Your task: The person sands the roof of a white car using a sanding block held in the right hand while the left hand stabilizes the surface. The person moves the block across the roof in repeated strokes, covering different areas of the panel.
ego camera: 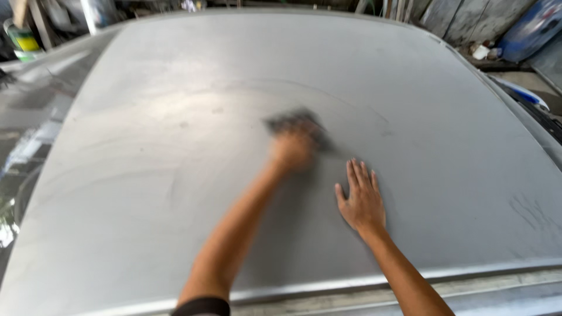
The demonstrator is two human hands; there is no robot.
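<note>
While your left hand (293, 147) is too blurred to read finger by finger, its fingers look curled down over a dark sanding pad (295, 124), pressing it flat against the grey car roof (175, 117) near the middle of the panel. Your right hand (363, 202) holds nothing: its fingers are spread wide and lie flat on the metal just beside the pad, nearer to you.

Around both hands the roof is dull and matte, with faint curved rubbing marks sweeping out to the left and an arc above the pad, so much of the central area looks already worked, by my reading. Towards the far edge and the right side, where a few scratchy marks (530, 210) show, the finish looks less evenly scuffed; that part may be what is left, though the light makes this hard to judge. Workshop clutter and a blue panel (530, 26) sit beyond the roof.
</note>
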